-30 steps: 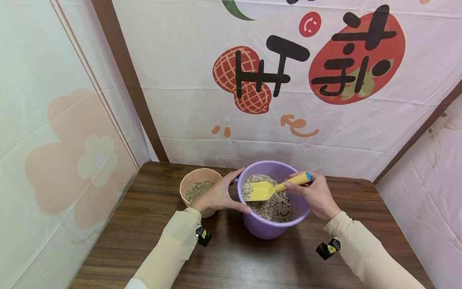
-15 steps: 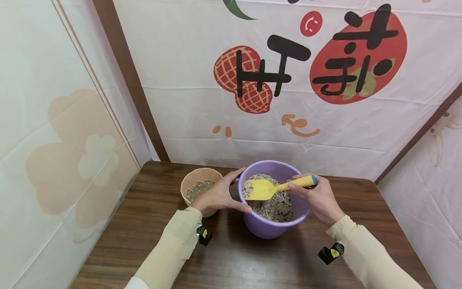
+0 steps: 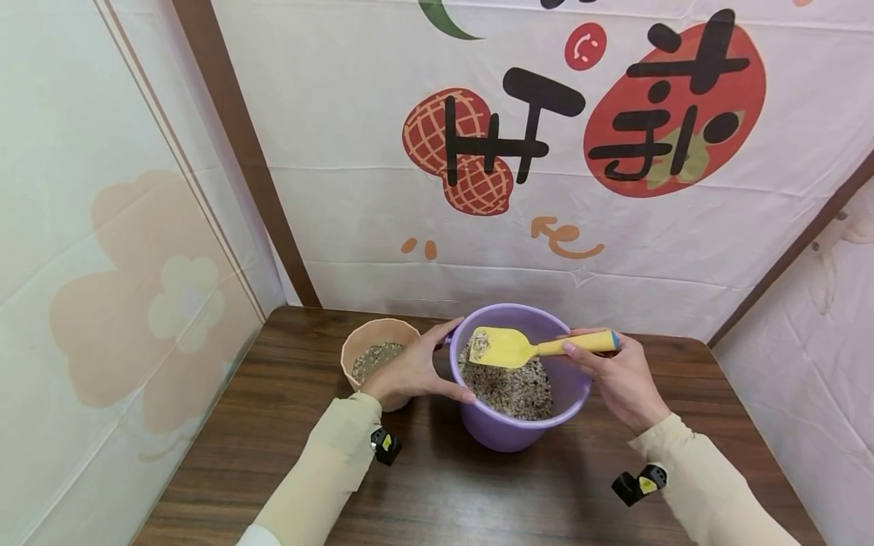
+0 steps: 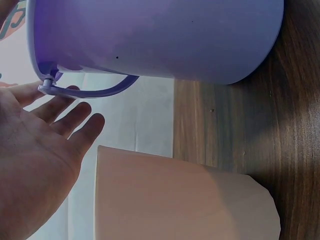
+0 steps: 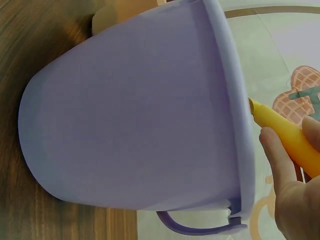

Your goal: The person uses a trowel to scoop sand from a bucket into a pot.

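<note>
A purple bucket (image 3: 495, 436) stands on the table, holding a bed of coarse, speckled grains (image 3: 512, 394). My right hand (image 3: 617, 379) grips the yellow handle of a small toy shovel (image 3: 508, 349), whose blade is over the grains inside the rim. A few pale grains lie near the blade's tip. In the right wrist view, thumb and fingers wrap the handle (image 5: 287, 132) just past the rim. My left hand (image 3: 416, 371) rests at the bucket's left side, thumb and fingers spread along the rim. In the left wrist view its fingers (image 4: 75, 117) extend near the bucket's handle hinge.
Left of the bucket, partly behind my left forearm, stands a peach-coloured pot (image 3: 355, 349) containing similar greenish grains. The wooden table (image 3: 273, 409) meets a printed cloth wall (image 3: 355, 227) behind, with further cloth walls on both sides.
The shovel has moved right and its blade slightly up in the view, with fewer grains visible on it. My right hand has shifted right with it; my left hand and the bucket stay put.
</note>
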`<control>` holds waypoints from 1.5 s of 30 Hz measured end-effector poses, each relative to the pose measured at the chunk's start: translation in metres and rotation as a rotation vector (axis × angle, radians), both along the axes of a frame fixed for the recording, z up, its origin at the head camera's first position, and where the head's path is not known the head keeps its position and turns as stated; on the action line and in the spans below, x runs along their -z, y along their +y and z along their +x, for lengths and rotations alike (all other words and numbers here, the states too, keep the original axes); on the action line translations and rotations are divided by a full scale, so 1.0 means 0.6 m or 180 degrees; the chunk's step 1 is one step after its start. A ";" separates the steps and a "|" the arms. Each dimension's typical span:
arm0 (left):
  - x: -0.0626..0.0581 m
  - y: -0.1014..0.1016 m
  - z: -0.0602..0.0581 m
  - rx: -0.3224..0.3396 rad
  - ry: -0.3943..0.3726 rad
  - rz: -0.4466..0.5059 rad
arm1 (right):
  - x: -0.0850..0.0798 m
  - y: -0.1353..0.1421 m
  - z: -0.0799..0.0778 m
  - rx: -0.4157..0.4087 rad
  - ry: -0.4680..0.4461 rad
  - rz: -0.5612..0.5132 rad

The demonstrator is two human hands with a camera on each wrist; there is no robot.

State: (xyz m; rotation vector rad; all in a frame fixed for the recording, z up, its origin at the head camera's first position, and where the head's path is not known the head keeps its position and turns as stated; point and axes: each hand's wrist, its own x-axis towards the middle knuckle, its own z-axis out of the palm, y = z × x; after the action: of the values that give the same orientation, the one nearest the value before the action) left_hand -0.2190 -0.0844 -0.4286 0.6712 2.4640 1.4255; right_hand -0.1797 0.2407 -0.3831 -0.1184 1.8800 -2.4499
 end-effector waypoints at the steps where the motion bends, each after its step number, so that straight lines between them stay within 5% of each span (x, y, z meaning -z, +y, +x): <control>1: 0.000 0.000 0.001 -0.0001 -0.0006 -0.0003 | -0.001 0.001 0.001 -0.0014 0.0020 -0.0053; 24: -0.001 0.002 0.001 0.0022 -0.0079 0.0090 | -0.040 0.044 0.019 -0.0049 0.0370 -0.0767; 45: -0.005 0.001 0.001 0.0015 -0.0006 0.0027 | -0.039 0.079 0.037 0.0057 0.0541 -0.1150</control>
State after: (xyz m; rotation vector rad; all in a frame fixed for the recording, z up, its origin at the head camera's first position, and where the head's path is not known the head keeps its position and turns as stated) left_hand -0.2184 -0.0837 -0.4258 0.6768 2.4548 1.4349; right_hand -0.1573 0.2879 -0.3599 -0.3341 1.4717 -2.8467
